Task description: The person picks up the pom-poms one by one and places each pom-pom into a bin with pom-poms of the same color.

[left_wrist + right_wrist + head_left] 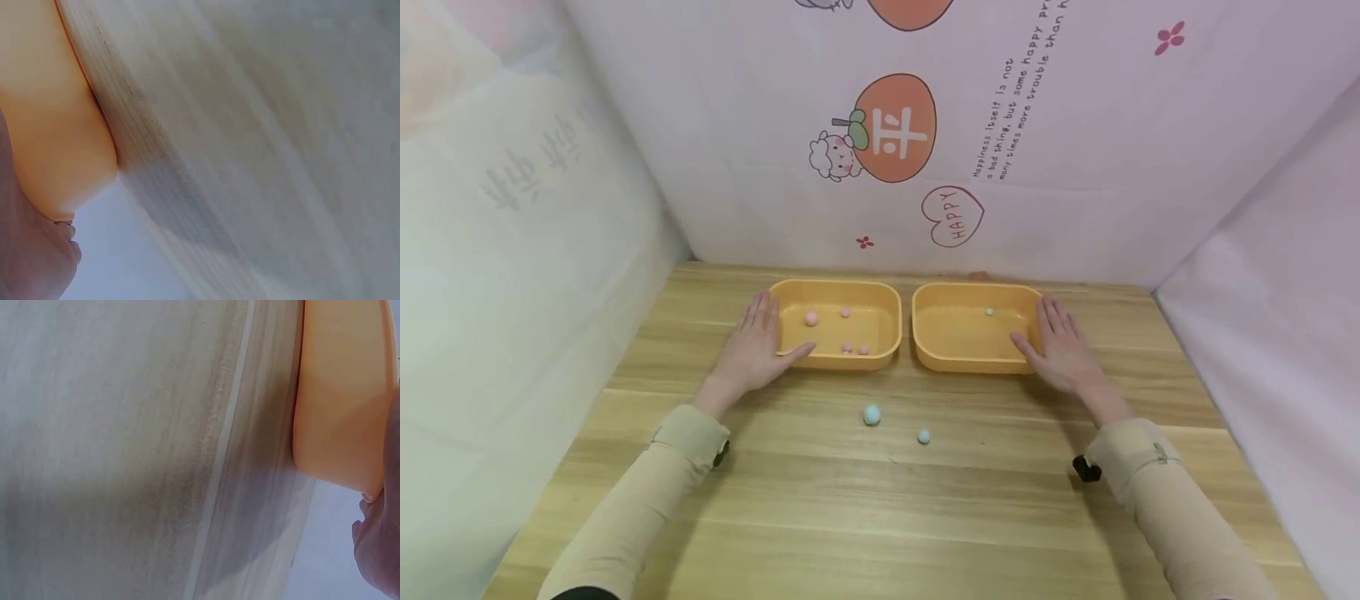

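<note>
Two yellow-orange plastic trays stand side by side at the back of the wooden table. My left hand (pixel 754 350) lies against the left end of the left tray (pixel 895 333), fingers straight along the end and thumb over the front rim. My right hand (pixel 1066 354) mirrors this on the right tray (pixel 973 365), its thumb reaching over the rim. Several pink balls (pixel 811 318) are in the left tray, and a small pale ball (pixel 989 312) is in the right one. Both wrist views show tray walls, with fingertips (pixel 74 240) by the left rim and fingertips (pixel 360 526) by the right.
On the table (pixel 880 517) in front of the trays lie a larger light-blue ball (pixel 871 415) and a smaller light-blue ball (pixel 923 437). A printed cloth (pixel 1060 225) hangs behind the trays, with white cloth (pixel 535 275) at the left and right sides.
</note>
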`<state>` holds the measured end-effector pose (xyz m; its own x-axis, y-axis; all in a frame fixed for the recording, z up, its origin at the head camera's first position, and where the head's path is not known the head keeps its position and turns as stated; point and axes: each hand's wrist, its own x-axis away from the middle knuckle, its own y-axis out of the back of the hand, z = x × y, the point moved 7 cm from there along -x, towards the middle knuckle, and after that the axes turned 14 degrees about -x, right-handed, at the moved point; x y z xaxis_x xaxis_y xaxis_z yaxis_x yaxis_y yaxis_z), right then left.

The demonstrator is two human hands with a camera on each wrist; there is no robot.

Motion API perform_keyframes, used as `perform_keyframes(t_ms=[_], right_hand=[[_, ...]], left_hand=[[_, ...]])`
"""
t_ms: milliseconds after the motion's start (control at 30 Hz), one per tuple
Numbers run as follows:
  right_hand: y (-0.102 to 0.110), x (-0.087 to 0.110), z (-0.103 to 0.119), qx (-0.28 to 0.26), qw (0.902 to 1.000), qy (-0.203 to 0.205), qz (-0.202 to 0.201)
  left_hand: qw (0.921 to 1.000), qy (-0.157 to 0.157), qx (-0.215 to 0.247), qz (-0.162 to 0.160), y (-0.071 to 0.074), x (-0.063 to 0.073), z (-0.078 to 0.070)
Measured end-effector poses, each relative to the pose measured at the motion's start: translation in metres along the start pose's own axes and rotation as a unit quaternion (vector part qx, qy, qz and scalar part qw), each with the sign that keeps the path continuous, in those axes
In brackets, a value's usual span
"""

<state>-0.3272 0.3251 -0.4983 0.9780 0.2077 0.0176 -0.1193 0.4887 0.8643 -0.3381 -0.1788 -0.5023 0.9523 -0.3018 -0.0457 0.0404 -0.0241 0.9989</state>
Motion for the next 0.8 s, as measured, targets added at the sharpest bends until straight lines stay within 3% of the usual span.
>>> perform_keyframes(t_ms=[333,433,567,667,800], right_hand=[[-0.002,-0.004,0.004,-0.009,1.0,0.003,0.0],[-0.003,-0.004,0.003,-0.011,0.9999,0.003,0.002],[-0.003,-0.004,0.002,-0.008,1.0,0.002,0.004],[-0.002,-0.004,0.003,-0.005,1.0,0.002,0.005],[-0.001,-0.004,0.003,0.001,1.0,0.002,0.005]], left_hand=[[0.9983,-0.002,0.057,-0.013,0.011,0.002,0.003],[0.9972,-0.016,0.07,-0.021,0.019,0.007,-0.006],[0.9934,-0.05,0.093,-0.045,0.033,0.019,-0.032],[0.9829,-0.086,0.133,-0.094,0.045,0.03,-0.055],[0.9563,-0.133,0.194,-0.173,0.058,0.045,-0.082]])
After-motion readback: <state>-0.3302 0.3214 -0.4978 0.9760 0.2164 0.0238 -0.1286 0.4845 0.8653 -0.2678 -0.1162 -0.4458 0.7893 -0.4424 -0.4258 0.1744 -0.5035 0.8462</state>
